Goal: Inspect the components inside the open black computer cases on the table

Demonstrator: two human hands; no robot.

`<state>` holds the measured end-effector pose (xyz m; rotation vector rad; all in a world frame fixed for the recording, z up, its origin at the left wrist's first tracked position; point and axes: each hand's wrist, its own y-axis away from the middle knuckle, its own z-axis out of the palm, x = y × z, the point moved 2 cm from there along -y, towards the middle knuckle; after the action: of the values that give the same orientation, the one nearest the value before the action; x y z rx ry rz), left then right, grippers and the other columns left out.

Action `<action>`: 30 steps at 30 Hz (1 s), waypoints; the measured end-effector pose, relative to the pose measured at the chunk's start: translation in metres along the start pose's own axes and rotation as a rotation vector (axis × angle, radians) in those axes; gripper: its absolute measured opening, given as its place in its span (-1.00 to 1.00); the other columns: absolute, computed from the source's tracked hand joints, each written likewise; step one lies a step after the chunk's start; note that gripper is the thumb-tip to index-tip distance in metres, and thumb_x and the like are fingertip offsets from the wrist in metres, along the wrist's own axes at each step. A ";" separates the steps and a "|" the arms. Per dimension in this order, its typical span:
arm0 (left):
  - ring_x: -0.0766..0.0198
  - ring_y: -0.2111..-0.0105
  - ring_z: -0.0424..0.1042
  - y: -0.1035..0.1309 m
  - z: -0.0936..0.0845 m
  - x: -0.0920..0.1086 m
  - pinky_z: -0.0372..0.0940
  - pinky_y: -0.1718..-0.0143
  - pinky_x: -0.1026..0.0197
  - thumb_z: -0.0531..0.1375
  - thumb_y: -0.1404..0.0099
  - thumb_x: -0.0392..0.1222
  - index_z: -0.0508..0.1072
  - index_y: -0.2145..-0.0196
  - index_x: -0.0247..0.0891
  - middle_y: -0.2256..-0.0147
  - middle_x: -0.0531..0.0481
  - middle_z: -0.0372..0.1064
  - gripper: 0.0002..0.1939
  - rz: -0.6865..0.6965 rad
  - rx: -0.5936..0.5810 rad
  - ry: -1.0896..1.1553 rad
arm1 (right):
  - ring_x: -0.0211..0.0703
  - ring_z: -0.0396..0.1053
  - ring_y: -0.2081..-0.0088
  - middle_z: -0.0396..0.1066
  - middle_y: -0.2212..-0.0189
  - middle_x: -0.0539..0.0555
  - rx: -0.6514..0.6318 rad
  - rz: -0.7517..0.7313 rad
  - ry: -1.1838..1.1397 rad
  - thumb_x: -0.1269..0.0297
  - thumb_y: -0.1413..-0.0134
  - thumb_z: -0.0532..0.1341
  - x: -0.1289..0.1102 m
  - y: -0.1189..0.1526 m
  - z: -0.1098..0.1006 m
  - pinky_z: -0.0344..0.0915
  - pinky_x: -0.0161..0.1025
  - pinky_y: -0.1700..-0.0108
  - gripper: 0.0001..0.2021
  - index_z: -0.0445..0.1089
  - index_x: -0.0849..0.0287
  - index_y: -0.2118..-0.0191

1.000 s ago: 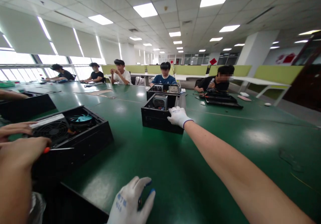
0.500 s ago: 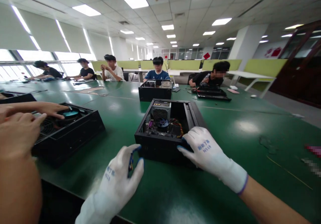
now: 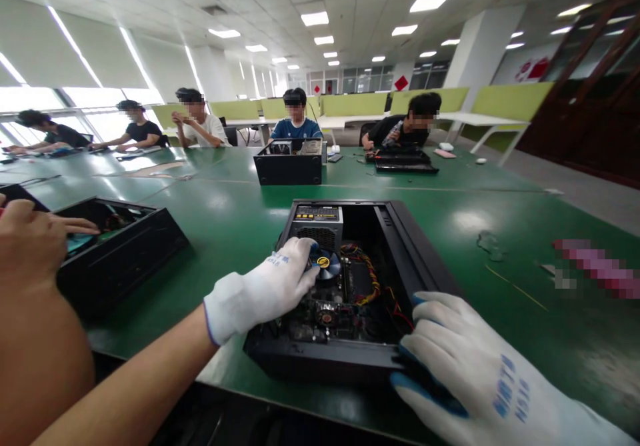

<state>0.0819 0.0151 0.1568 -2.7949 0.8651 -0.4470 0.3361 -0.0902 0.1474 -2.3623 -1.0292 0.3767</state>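
Observation:
In front of me an open black computer case lies on the green table. My left hand, in a white glove, reaches inside it beside the round fan; its fingers are bent, and what they hold, if anything, is hidden. The gloved right hand grips the near right corner of the case, fingers on the rim and thumb below. A grey power supply sits at the back left inside, with coloured cables to the right of the fan.
At the left, a person's hands work at another black case. Across the table stands a further case, and several people sit there. Thin wire lies at the right.
My left hand has moved from in front of the case to inside it, by the fan. The case appears nearer and larger. My right hand has stayed at its near right corner.

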 end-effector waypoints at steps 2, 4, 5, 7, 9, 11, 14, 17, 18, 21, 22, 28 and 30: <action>0.01 -0.13 0.38 -0.004 0.002 0.001 0.26 -0.21 -0.09 0.08 -0.42 -0.13 0.23 -0.14 -0.33 -0.09 -0.29 0.37 -0.61 -0.017 -0.051 0.026 | 0.04 0.43 0.12 0.50 0.27 0.07 -0.010 0.031 0.040 0.15 -0.13 0.30 -0.001 0.018 -0.004 0.29 0.05 -0.08 -0.80 0.48 0.07 0.15; 0.04 -0.08 0.42 -0.005 0.003 0.003 0.30 -0.17 -0.05 0.11 -0.42 -0.11 0.24 -0.13 -0.31 -0.06 -0.25 0.40 -0.61 -0.031 -0.077 0.069 | 0.12 0.40 0.00 0.51 0.16 0.09 -0.044 0.024 0.088 0.08 -0.10 0.32 0.000 0.034 -0.007 0.26 0.09 -0.15 -0.71 0.48 0.06 0.08; 0.05 -0.03 0.45 -0.005 0.004 0.005 0.34 -0.12 -0.03 0.11 -0.43 -0.09 0.26 -0.11 -0.29 -0.01 -0.22 0.43 -0.63 -0.036 -0.085 0.088 | 0.16 0.38 -0.05 0.51 0.12 0.10 -0.063 0.011 0.103 0.04 -0.09 0.33 0.000 0.040 -0.010 0.23 0.11 -0.18 -0.67 0.48 0.05 0.05; 0.06 0.09 0.49 -0.004 0.007 0.009 0.40 0.00 -0.02 0.09 -0.44 -0.05 0.30 -0.05 -0.27 0.08 -0.18 0.47 -0.68 -0.036 -0.090 0.102 | 0.13 0.38 -0.05 0.51 0.12 0.10 -0.110 0.005 0.079 0.02 -0.11 0.31 0.002 0.038 -0.016 0.23 0.09 -0.18 -0.69 0.48 0.04 0.08; 0.05 0.13 0.50 -0.003 0.010 0.014 0.41 0.05 -0.03 0.07 -0.45 -0.02 0.32 0.00 -0.27 0.13 -0.17 0.48 -0.70 -0.035 -0.080 0.096 | -0.03 0.41 0.07 0.50 0.20 0.06 -0.209 0.030 -0.016 0.09 -0.18 0.27 0.007 0.021 -0.021 0.28 -0.04 -0.09 -0.83 0.48 0.03 0.21; 0.04 0.12 0.49 -0.003 0.012 0.016 0.40 0.04 -0.04 0.04 -0.47 -0.03 0.32 0.02 -0.28 0.13 -0.18 0.47 -0.71 -0.037 -0.035 0.090 | -0.15 0.40 0.20 0.49 0.25 0.04 -0.353 -0.005 -0.105 0.12 -0.25 0.21 0.014 -0.007 -0.021 0.31 -0.18 0.10 -0.84 0.46 0.04 0.29; 0.05 0.03 0.46 -0.004 0.013 0.016 0.36 -0.05 -0.06 -0.01 -0.49 -0.07 0.30 0.00 -0.28 0.08 -0.21 0.44 -0.72 -0.011 0.075 0.086 | -0.08 0.40 0.20 0.50 0.25 0.10 -0.434 -0.072 0.015 0.05 -0.27 0.18 0.032 -0.053 -0.006 0.28 -0.13 0.11 -0.76 0.47 0.10 0.23; 0.06 -0.03 0.42 -0.002 0.014 0.015 0.31 -0.13 -0.09 -0.03 -0.48 -0.12 0.26 -0.03 -0.25 0.02 -0.21 0.39 -0.74 0.029 0.148 0.069 | 0.05 0.43 0.15 0.51 0.19 0.19 -0.622 -0.137 0.223 0.01 -0.22 0.21 0.050 -0.088 0.030 0.27 -0.05 0.09 -0.67 0.49 0.17 0.11; 0.06 -0.04 0.41 -0.002 0.014 0.014 0.30 -0.14 -0.10 -0.02 -0.47 -0.13 0.25 -0.05 -0.24 0.01 -0.22 0.38 -0.74 0.030 0.154 0.066 | 0.07 0.45 0.13 0.51 0.17 0.21 -0.688 -0.157 0.271 0.02 -0.20 0.23 0.054 -0.097 0.043 0.28 -0.04 0.09 -0.66 0.49 0.19 0.09; 0.02 -0.07 0.38 0.000 0.011 0.017 0.31 -0.15 -0.12 -0.02 -0.45 -0.16 0.23 -0.06 -0.29 -0.01 -0.27 0.34 -0.72 0.002 0.148 0.065 | 0.09 0.47 0.11 0.52 0.15 0.22 -0.854 -0.195 0.356 0.06 -0.17 0.26 0.057 -0.116 0.079 0.29 -0.08 0.12 -0.66 0.51 0.20 0.07; 0.00 -0.08 0.37 0.001 0.011 0.018 0.30 -0.15 -0.13 -0.02 -0.44 -0.17 0.22 -0.06 -0.31 -0.03 -0.30 0.32 -0.71 -0.008 0.141 0.067 | 0.08 0.48 0.12 0.53 0.15 0.22 -0.900 -0.206 0.364 0.07 -0.15 0.28 0.056 -0.120 0.088 0.30 -0.10 0.14 -0.66 0.51 0.19 0.07; -0.02 -0.18 0.29 0.001 0.012 0.019 0.21 -0.25 -0.16 -0.02 -0.42 -0.20 0.17 -0.15 -0.32 -0.11 -0.31 0.25 -0.62 -0.036 0.171 0.072 | -0.01 0.50 0.17 0.55 0.21 0.21 -0.912 -0.336 0.317 0.42 -0.23 0.11 0.050 -0.122 0.113 0.28 -0.13 0.19 -0.78 0.51 0.27 0.16; -0.03 -0.21 0.26 0.000 0.017 0.016 0.19 -0.26 -0.17 -0.02 -0.44 -0.18 0.11 -0.21 -0.35 -0.15 -0.34 0.22 -0.56 -0.029 0.178 0.068 | -0.01 0.49 0.19 0.55 0.24 0.20 -0.866 -0.381 0.295 0.43 -0.22 0.09 0.053 -0.119 0.110 0.27 -0.12 0.19 -0.77 0.51 0.26 0.19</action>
<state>0.1000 0.0070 0.1448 -2.6461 0.7585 -0.5960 0.2522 0.0559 0.1228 -2.6939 -1.6732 -0.6759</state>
